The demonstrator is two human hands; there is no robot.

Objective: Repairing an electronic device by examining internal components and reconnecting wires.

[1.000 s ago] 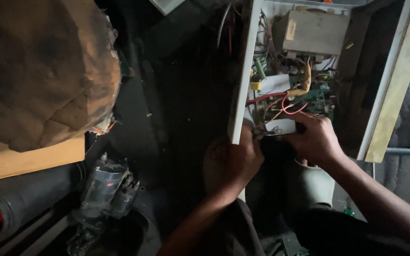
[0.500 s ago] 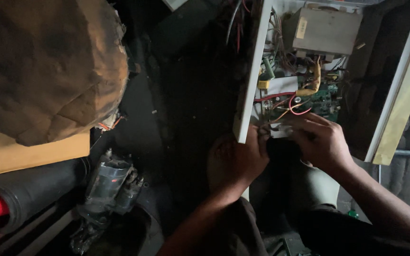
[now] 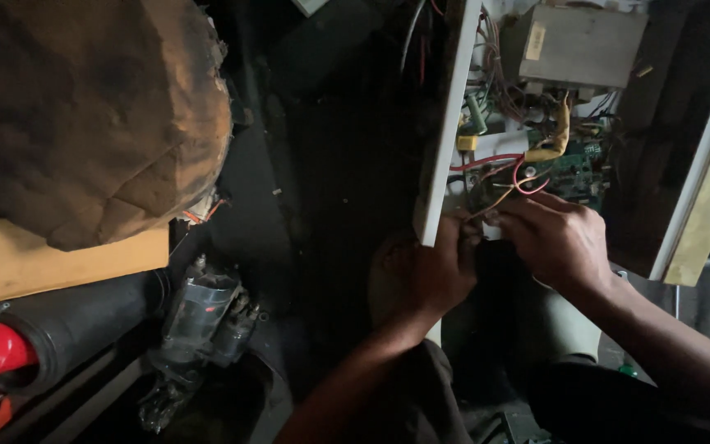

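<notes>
Left hand [image 3: 437, 275] clenched on the lower edge of the white panel [image 3: 445, 140], apparently steadying it, while the right hand [image 3: 556, 238], just beside that edge, pinches thin wires [image 3: 507, 193] running up to the green circuit board [image 3: 577, 168] inside the panel.

Green circuit board [image 3: 573, 168] inside open white casing [image 3: 445, 148], red wires [image 3: 507, 168] looped.
</notes>
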